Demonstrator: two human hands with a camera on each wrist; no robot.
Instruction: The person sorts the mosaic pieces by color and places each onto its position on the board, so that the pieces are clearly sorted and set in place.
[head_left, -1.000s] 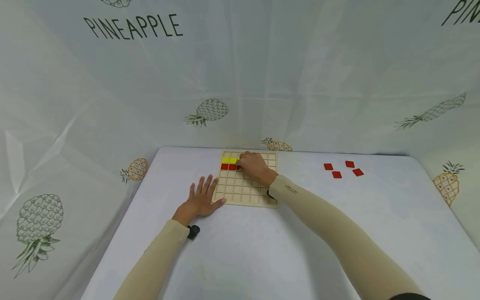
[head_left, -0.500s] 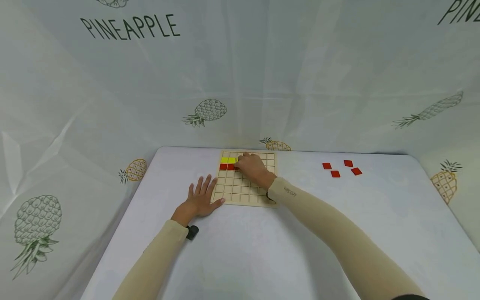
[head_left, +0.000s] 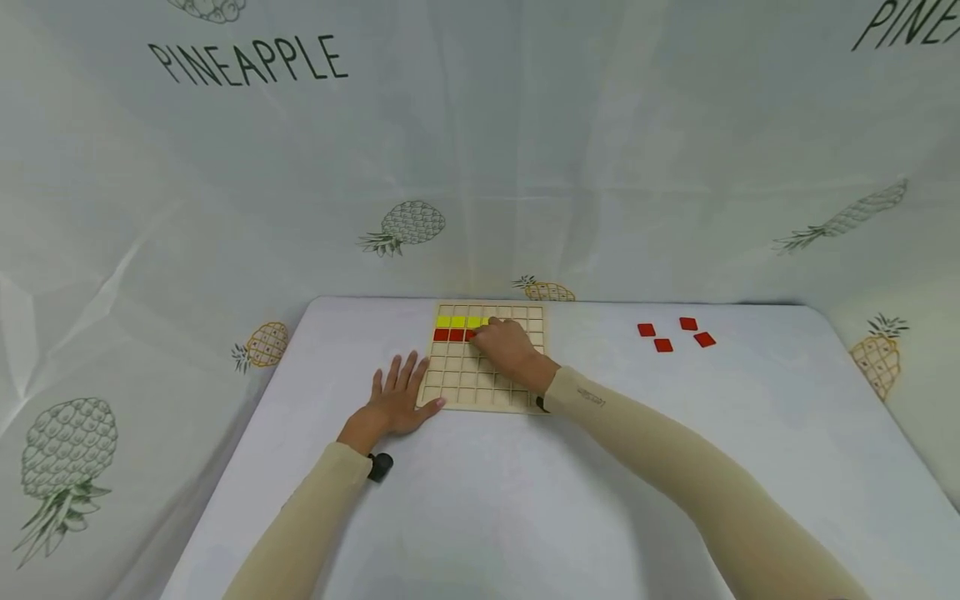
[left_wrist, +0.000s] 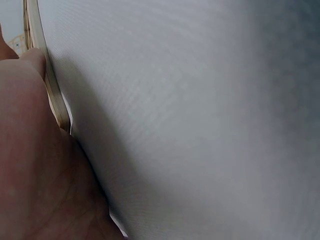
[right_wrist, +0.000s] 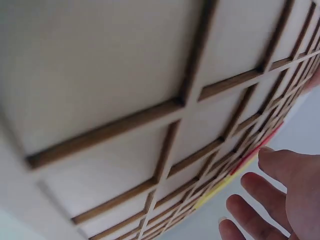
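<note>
A light wooden grid board lies at the far side of the white table. Across its left part runs a row of yellow tiles, with a row of red tiles just below. My right hand is over the board, its thumb tip at the rightmost visible red tile. The right wrist view has the thumb at the red strip and the other fingers bent and apart from it. My left hand rests flat with fingers spread, thumb and fingertips against the board's left edge and near corner.
Several loose red tiles lie on the table to the right of the board. A pale curtain with pineapple prints hangs behind the table's far edge.
My right hand's fingers have drawn back slightly toward me, uncovering more yellow tiles. The left hand stays in place at the board. The head view has shifted slightly.
</note>
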